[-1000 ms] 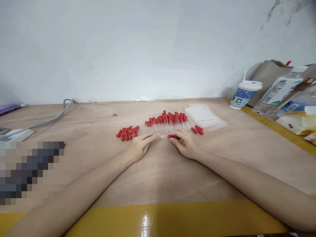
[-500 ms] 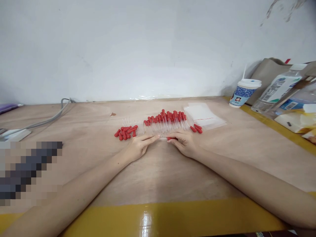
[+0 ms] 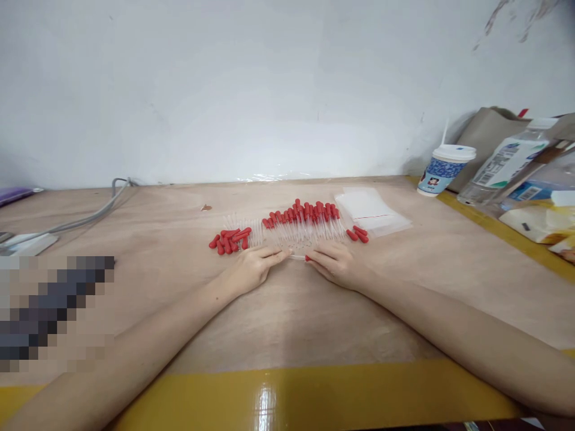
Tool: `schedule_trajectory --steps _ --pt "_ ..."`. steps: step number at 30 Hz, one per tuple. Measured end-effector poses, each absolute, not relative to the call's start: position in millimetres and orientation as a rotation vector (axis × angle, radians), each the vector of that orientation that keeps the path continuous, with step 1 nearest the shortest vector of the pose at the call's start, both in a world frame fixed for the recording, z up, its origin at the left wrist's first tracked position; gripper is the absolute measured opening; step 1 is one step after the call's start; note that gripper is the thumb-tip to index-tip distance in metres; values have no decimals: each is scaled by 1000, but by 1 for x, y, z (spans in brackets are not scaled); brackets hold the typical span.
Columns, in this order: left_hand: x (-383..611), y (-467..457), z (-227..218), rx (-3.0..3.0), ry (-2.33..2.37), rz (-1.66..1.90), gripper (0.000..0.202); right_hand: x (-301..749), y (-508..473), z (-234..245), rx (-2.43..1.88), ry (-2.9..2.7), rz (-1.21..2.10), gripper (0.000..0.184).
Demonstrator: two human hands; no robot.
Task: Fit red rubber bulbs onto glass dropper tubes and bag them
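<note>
Between my hands lies a clear dropper tube (image 3: 298, 257), held level just above the table or resting on it; I cannot tell which. My left hand (image 3: 255, 266) pinches the tube's left end between thumb and fingers. Closed around a red rubber bulb (image 3: 308, 258) at the other end is my right hand (image 3: 339, 263), which hides most of the bulb. Behind them a row of droppers with red bulbs (image 3: 305, 212) points toward me. Bare clear tubes (image 3: 255, 230) lie left of that row, next to a pile of loose red bulbs (image 3: 227, 242). Three more bulbs (image 3: 358, 234) sit to the right.
Clear plastic bags (image 3: 366, 209) lie behind the right-hand bulbs. A paper cup with a straw (image 3: 442, 170), a plastic bottle (image 3: 507, 158) and a grey bag (image 3: 476, 137) stand at the right. A grey cable (image 3: 96, 214) runs along the left; yellow tape (image 3: 215, 398) edges the table.
My right hand's fingers have shifted on the bulb, now lying straighter over it and covering more of it. The left hand keeps its pinch on the tube.
</note>
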State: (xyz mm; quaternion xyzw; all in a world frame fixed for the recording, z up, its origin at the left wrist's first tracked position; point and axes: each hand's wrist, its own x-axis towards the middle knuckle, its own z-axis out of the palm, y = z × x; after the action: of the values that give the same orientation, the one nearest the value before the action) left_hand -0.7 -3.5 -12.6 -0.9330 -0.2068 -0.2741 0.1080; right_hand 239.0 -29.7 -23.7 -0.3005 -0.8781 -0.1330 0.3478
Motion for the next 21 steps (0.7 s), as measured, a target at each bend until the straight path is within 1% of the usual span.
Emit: schedule_trajectory --steps 2,4,8,12,15,21 --pt "0 -6 -11 -2724 -619 -772 45 239 -30 -24 -804 -2306 -379 24" --pt "0 -6 -12 -2713 -617 -781 44 238 -31 -22 -826 -2289 -336 24" --pt "-1 -3 -16 -2741 -669 -961 38 239 -30 -14 -827 -2118 -65 14" --pt "-1 -1 -17 -2763 -767 -1073 27 242 -27 -12 -848 -2050 141 12" --pt "1 -3 -16 -2780 -782 -1088 23 242 -25 -14 -857 -2065 165 13" --pt "6 -6 -17 -2822 -780 -1161 21 236 -24 -18 -820 -2069 111 10"
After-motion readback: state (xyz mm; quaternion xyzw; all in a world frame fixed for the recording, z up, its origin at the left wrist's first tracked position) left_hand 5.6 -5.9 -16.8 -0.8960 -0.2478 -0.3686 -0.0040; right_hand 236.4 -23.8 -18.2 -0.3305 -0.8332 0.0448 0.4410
